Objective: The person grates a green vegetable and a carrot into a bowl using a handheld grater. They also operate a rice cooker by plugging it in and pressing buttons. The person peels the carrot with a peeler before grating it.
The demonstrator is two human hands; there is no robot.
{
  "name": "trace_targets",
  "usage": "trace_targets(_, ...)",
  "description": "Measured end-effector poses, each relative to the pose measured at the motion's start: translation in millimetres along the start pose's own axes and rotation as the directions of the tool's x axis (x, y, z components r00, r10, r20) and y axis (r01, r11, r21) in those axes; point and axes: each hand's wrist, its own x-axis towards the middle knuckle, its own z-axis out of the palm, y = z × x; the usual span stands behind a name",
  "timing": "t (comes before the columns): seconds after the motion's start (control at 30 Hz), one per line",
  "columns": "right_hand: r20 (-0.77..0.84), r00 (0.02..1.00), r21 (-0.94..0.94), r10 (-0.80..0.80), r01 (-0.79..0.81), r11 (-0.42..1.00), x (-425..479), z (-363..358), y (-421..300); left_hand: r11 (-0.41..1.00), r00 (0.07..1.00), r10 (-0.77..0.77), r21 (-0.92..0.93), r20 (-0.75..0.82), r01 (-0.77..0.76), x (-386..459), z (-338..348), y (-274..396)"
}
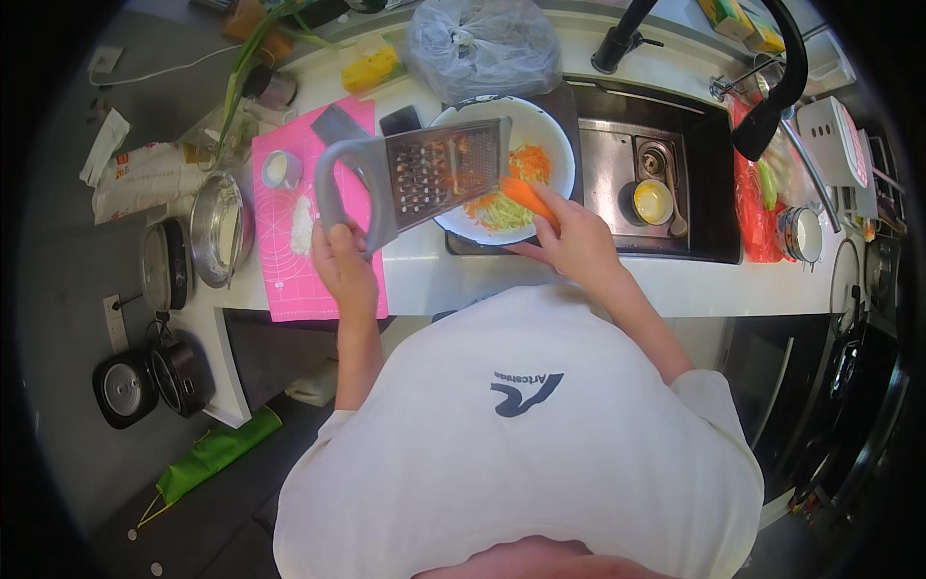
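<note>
My left hand [343, 264] grips the grey handle of a metal box grater [445, 170], which is tilted over a white enamel basin [561, 170]. In my right hand [579, 235] is a peeled carrot [527, 201], its blunt end close to the grater's far end; whether the two touch I cannot tell. Inside the basin lie orange carrot shreds [532, 163] and pale green vegetable shreds [506, 212]. Part of the basin is hidden behind the grater.
Left of the basin, a pink silicone mat [289, 289] bears white flour [302, 226] and a small cup [282, 170]. A metal bowl [217, 230] stands further left. To the right is a dark sink [705, 181] under a black faucet [781, 94]. A stuffed plastic bag [483, 47] sits behind.
</note>
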Motion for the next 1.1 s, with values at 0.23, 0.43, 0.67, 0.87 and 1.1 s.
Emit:
trace_targets(0.23, 0.098, 0.994, -0.163, 0.055, -0.039, 0.986, 1, 0, 0, 1.0, 0.997, -0.001, -0.01, -0.074, 0.001, 0, 6, 6)
trace_targets(0.43, 0.055, 0.995, -0.108, 0.084, -0.078, 0.991, -3, 0, 7, 1.0, 0.999, 0.009, -0.024, -0.036, -0.01, -1, 5, 7)
trace_targets(0.67, 0.018, 0.995, -0.095, 0.094, -0.092, 0.991, -19, 5, 20, 0.8, 0.934, 0.275, 0.485, 0.227, -0.353, -17, -3, -15)
trace_targets(0.87, -0.014, 0.982, -0.125, 0.19, -0.19, 0.974, -38, -15, 17, 0.402, 0.522, 0.316, 0.386, 0.792, -0.83, -48, 30, -36)
trace_targets(1.1, -0.135, 0.985, -0.075, 0.109, -0.12, 0.99, -71, -27, 9, 0.537, 0.563, 0.067, 0.446, 0.823, -0.716, -84, 37, -46)
